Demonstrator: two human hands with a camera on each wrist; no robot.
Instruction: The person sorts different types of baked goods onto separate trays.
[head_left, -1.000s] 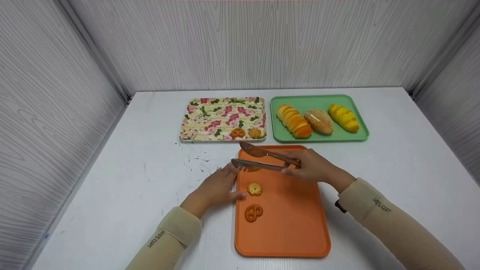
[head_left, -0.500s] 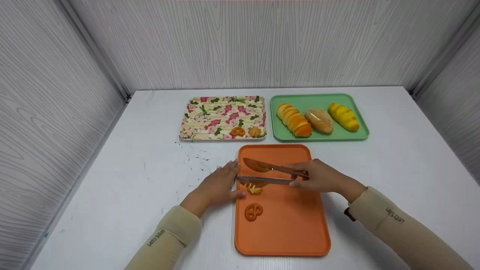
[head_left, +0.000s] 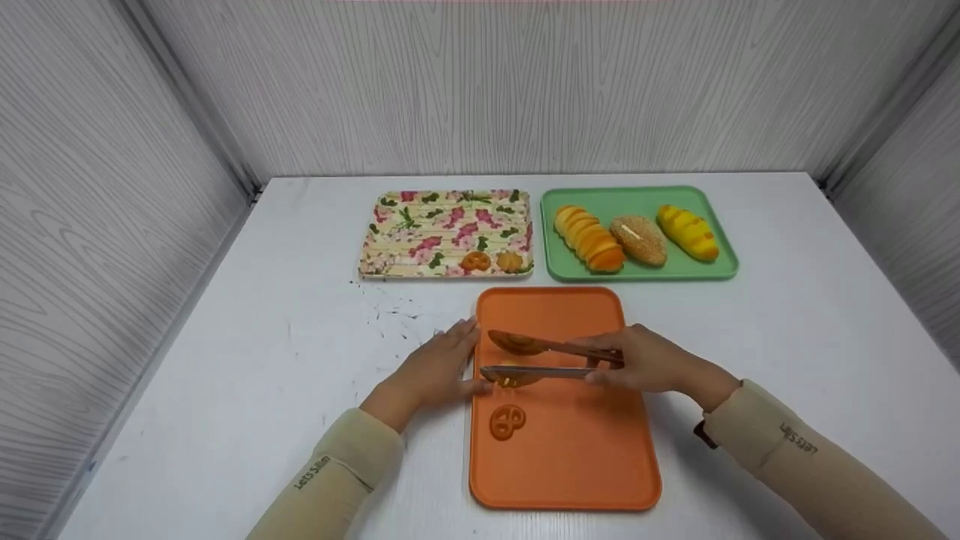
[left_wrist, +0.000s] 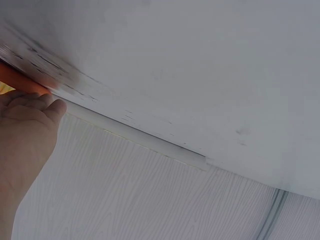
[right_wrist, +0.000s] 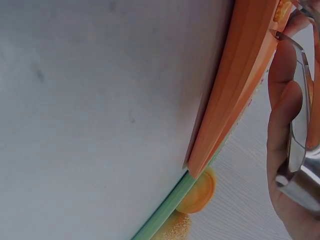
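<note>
My right hand (head_left: pixel 652 361) grips a pair of metal tongs (head_left: pixel 559 370) above the orange tray (head_left: pixel 570 465). The tongs' arms are spread, with their tips around the round yellow cookie (head_left: pixel 505 383), which the near arm partly hides. A brown pretzel-shaped cookie (head_left: pixel 508 422) lies on the tray just in front of it. Along the tray's left edge rests my left hand (head_left: pixel 431 377), fingers extended and thumb near the round cookie. In the left wrist view, the left fingertips (left_wrist: pixel 52 107) are at the orange rim. The right wrist view shows fingers wrapped along the shiny tongs (right_wrist: pixel 302 175).
Behind the orange tray stand a floral tray (head_left: pixel 420 225) with two cookies at its near right corner and a green tray (head_left: pixel 637 196). On the green one lie a sliced-looking loaf (head_left: pixel 589 238), a seeded bun (head_left: pixel 639 240) and a yellow bread (head_left: pixel 687 232). Pale panels (head_left: pixel 487 90) enclose the table.
My right hand has brought the spread tongs toward me, from the tray's far end down to the round cookie. My left hand stays at the tray's edge.
</note>
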